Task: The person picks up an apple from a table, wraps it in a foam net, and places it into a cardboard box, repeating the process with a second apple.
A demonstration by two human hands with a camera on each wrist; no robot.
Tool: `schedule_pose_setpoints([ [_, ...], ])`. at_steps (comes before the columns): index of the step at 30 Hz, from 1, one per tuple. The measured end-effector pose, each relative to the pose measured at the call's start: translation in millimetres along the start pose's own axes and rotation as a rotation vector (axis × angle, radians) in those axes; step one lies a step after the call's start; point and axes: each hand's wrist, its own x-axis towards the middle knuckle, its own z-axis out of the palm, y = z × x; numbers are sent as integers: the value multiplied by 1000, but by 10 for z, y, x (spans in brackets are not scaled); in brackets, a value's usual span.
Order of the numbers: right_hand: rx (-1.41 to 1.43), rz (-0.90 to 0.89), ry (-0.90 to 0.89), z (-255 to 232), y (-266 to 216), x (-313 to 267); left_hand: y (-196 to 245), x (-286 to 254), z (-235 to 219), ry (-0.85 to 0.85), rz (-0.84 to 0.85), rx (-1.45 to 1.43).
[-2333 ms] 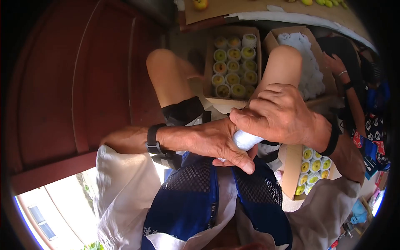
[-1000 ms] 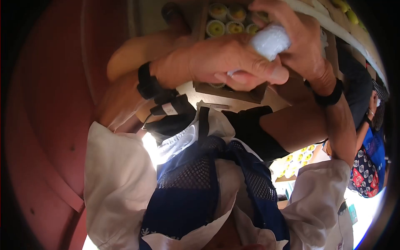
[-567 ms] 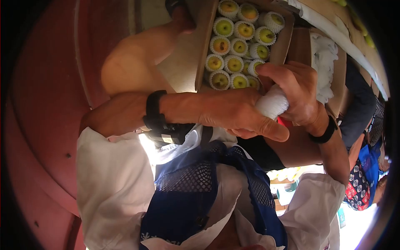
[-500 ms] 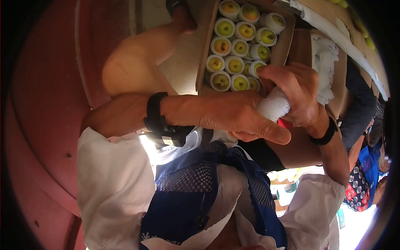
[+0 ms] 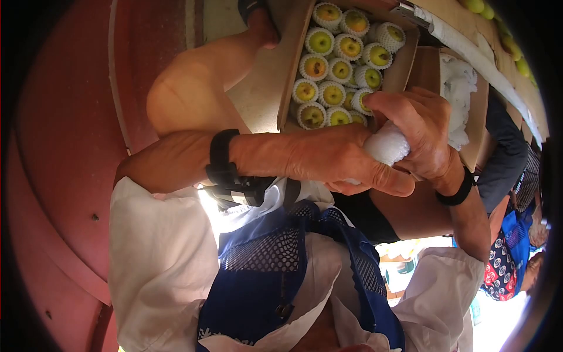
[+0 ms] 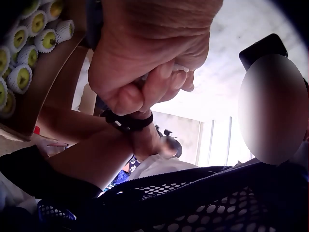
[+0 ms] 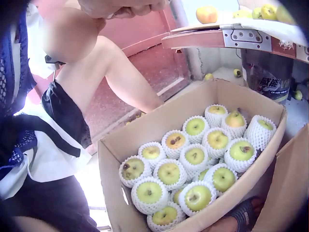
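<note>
My left hand point(image 5: 334, 155) grips a white foam fruit net point(image 5: 387, 144), its thumb stretched along the near side. The net's rounded white end shows between the two hands. Curled round that end is my right hand point(image 5: 419, 126), its forefinger bent over the top. In the left wrist view, the fingers of the left hand point(image 6: 149, 63) are folded, with a sliver of white between them. Whether the net has a fruit inside, I cannot tell. Just beyond the hands stands a cardboard box point(image 7: 246, 96) of yellow-green apples point(image 7: 195, 157), each in a white foam net.
A second box with loose white foam nets point(image 5: 457, 100) stands right of the apples. More fruit point(image 7: 207, 14) lies on a table at the back. A bare knee point(image 5: 182, 88) is at the left, before a red door point(image 5: 64, 146). Another person point(image 5: 507, 158) is at the right.
Since the earliest frame, both hands have moved up and right with the foam net, and the view has shifted. Over the last half second the hands have barely moved.
</note>
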Motion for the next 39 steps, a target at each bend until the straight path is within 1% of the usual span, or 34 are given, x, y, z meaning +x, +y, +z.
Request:
schedule_pose_setpoints([
  [8, 35, 20, -16, 2, 30, -48, 29, 21, 3, -7, -34, -23],
  [11, 25, 40, -8, 39, 57, -78, 61, 1, 13, -2, 6, -68],
  [14, 28, 53, -38, 11, 53, -59, 0, 36, -12, 39, 3, 15],
  [20, 19, 62, -39, 18, 60, -54, -11, 32, -16, 63, 43, 75],
  [24, 24, 58, -34, 22, 56, -70, -27, 43, -19, 54, 16, 39],
  [27, 14, 46, -30, 24, 53, -73, -2, 35, -19, 39, 24, 11],
  [30, 6, 61, -39, 26, 48, -81, 4, 44, -15, 55, 42, 38],
  [33, 6, 74, -57, 17, 34, -74, -3, 37, -33, 40, 22, 65],
  [36, 10, 66, -60, 17, 33, -72, 12, 32, -29, 33, 38, 58],
  [39, -15, 44, -49, 19, 38, -75, 18, 29, -10, 59, 51, 31],
])
